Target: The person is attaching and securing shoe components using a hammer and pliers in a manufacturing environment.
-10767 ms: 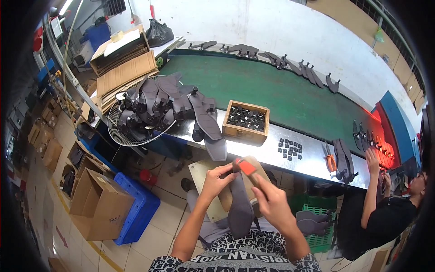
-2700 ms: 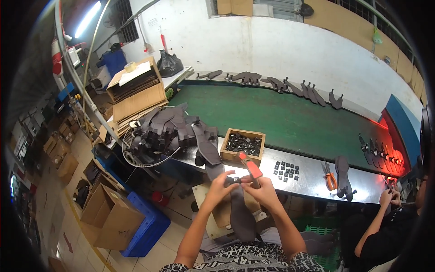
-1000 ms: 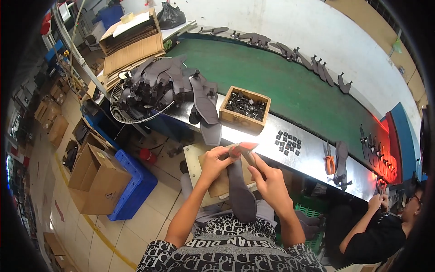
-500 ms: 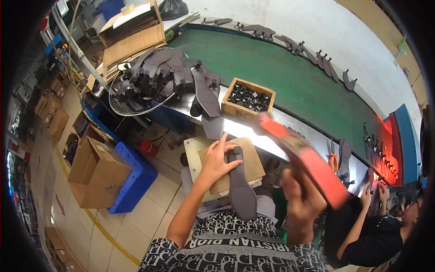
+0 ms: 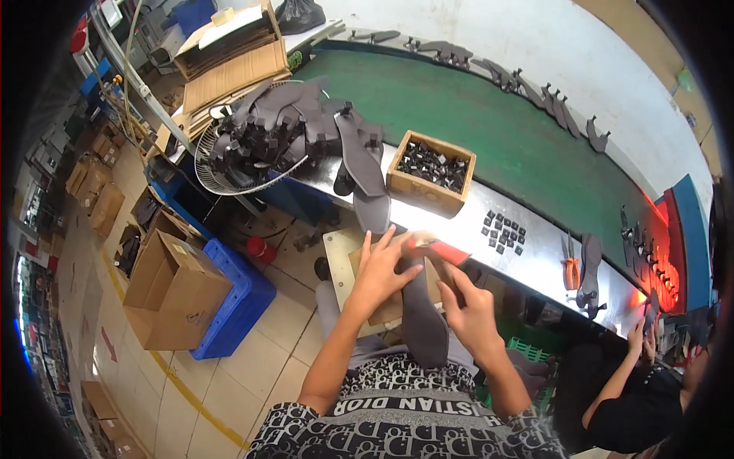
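Note:
A dark brown shoe sole [image 5: 425, 325] lies in front of me, its wide end toward my body and its far end over a board on a cream block [image 5: 341, 256]. My left hand [image 5: 378, 279] steadies the sole near its far end, thumb across it and fingers pointing away. Closed around a handle, my right hand [image 5: 472, 312] holds a hammer with a red head [image 5: 447, 251]. The blurred hammer head is down at the sole's far end and hides it, so whether it touches cannot be told.
A wooden box [image 5: 432, 197] of small black pieces stands on the metal bench, with small dark squares [image 5: 503, 231] and orange-handled pliers [image 5: 571, 269] to its right. A wire basket [image 5: 256, 145] heaped with soles is at left. Another person's hands [image 5: 641, 336] work at right.
The hammer has come down and leftward from a raised place at right to the sole's far end, my right hand with it. My left hand still steadies the sole.

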### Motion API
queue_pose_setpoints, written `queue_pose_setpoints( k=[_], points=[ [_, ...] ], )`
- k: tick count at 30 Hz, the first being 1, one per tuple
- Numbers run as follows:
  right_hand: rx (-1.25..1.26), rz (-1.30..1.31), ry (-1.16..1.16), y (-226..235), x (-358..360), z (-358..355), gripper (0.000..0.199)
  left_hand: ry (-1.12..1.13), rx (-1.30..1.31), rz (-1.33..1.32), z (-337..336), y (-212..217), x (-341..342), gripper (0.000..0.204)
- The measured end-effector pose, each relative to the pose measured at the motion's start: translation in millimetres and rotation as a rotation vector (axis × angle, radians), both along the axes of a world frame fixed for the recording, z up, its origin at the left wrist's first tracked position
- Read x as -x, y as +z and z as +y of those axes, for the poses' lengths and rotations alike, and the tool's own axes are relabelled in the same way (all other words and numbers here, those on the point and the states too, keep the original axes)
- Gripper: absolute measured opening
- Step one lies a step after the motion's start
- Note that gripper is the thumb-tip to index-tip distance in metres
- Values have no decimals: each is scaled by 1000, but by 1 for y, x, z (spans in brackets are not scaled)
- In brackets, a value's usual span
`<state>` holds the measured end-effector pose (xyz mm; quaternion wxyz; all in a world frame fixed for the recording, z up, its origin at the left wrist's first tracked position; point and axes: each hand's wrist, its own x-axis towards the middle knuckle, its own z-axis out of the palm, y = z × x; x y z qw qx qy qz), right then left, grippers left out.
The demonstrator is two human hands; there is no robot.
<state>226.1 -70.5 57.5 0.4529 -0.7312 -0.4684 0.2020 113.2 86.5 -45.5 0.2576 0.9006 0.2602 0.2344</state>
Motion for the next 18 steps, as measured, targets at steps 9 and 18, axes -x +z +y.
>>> queue_pose_setpoints(
  k=[9,18],
  points=[
    [-312,-317,-72,26,-21,2,28,-287,551,-283,-50,78,56,25],
    [46,-909,291,-25,-13,7,43,-357,1045,-269,-86,129,84,30]
  ],
)
